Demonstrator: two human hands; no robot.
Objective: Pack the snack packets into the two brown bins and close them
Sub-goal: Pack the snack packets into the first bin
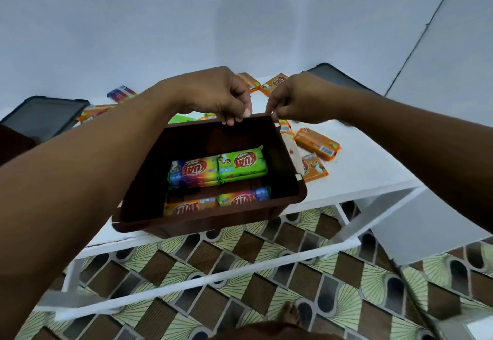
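Steadying the part-filled brown bin point(213, 139) mid-packing.
Left hand point(213, 94) clasps far rim; right hand point(296, 99) curls at corner, grasp unclear; next, fetch snack packets point(317, 144) mid-right.

**Bare forearms, brown cloth at the frame's foot**

On my remote feed, both forearms are bare and unsleeved right down to the left hand point(216, 94) and right hand point(296, 99), with nails trimmed short. At the bottom edge I see a bare foot point(290, 315) and a reddish-brown fabric garment point(266, 333).
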